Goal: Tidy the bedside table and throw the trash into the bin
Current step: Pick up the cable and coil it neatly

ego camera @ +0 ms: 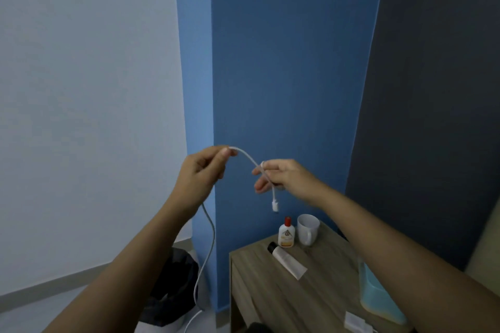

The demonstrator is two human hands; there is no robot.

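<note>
A thin white charging cable (250,157) arches in mid-air between the pinching left hand (201,170) and right hand (284,177), its plug end pointing down and its long tail hanging floorward.

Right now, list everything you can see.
cable: 1, white, held up mid-air, trailing to floor
mug: 1, white, table's back corner
bottle: 1, white with red cap, upright left of mug
tube: 1, white with black cap, lying mid-table
container: 1, pale blue, table's right side
small box: 1, white, table's front edge
bedside table: 1, wood, against blue wall
bin: 1, black-lined, floor left of table
left hand: 1, bare, pinching cable
right hand: 1, bare, pinching cable near plug
</note>
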